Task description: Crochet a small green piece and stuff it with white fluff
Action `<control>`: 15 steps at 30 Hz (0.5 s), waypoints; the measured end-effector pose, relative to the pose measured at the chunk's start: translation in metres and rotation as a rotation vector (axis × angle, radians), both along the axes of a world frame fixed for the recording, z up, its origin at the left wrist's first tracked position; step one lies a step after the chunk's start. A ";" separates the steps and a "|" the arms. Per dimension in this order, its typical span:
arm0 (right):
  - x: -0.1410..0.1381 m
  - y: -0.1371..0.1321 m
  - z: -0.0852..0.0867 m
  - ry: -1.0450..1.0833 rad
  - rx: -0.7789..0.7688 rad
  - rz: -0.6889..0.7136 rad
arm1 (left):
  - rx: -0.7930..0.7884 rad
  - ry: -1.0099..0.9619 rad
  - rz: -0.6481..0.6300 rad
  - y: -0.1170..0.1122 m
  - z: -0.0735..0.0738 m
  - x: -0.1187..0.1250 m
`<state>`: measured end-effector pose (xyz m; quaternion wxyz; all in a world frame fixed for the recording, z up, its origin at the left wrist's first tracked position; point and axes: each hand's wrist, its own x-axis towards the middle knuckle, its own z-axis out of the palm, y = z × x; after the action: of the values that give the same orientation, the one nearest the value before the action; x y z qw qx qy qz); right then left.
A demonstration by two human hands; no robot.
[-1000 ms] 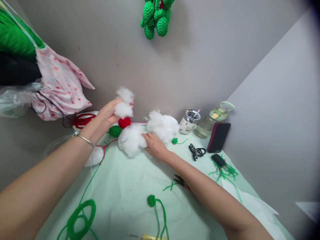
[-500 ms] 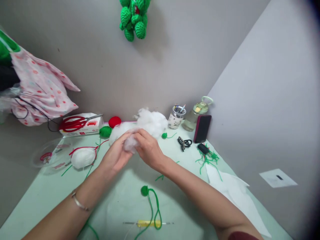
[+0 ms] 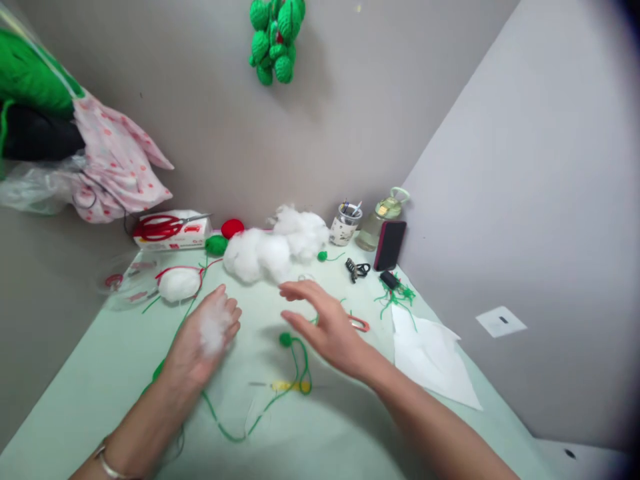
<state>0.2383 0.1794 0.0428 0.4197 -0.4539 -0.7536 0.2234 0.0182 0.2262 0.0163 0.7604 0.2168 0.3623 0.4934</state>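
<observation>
A small tuft of white fibre stuffing (image 3: 214, 328) lies in my left hand (image 3: 203, 340), palm up with the fingers curled beside it. My right hand (image 3: 325, 327) is apart from it, holding nothing, its thumb and fingers spread above the table. Behind both hands sits a big fluffy heap of the same stuffing (image 3: 257, 255). Between and below the hands are a small green crocheted ball (image 3: 285, 339) with a long yarn tail and a crochet hook with a yellow handle (image 3: 290, 386), which the yarn crosses.
Red-handled scissors (image 3: 159, 228) rest on a white box (image 3: 173, 241) at back left. A white ball with red yarn (image 3: 179, 285) stands nearer. At right are a phone (image 3: 391, 245), a bottle (image 3: 373, 230), a pen jar (image 3: 345, 227), green yarn scraps (image 3: 400, 293) and white sheets (image 3: 430, 353).
My hands, together around the stuffing before, have come apart. The left moved left and down with the tuft in its palm; the right let go and opened, moving right and down.
</observation>
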 end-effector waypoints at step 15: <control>-0.021 -0.094 -0.028 0.022 -0.314 0.058 | -0.041 -0.052 -0.016 -0.087 -0.005 -0.003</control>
<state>0.2169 0.0858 0.0153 0.3452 -0.4895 -0.7174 0.3557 0.0157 0.1394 0.0118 0.7778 0.1913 0.3508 0.4852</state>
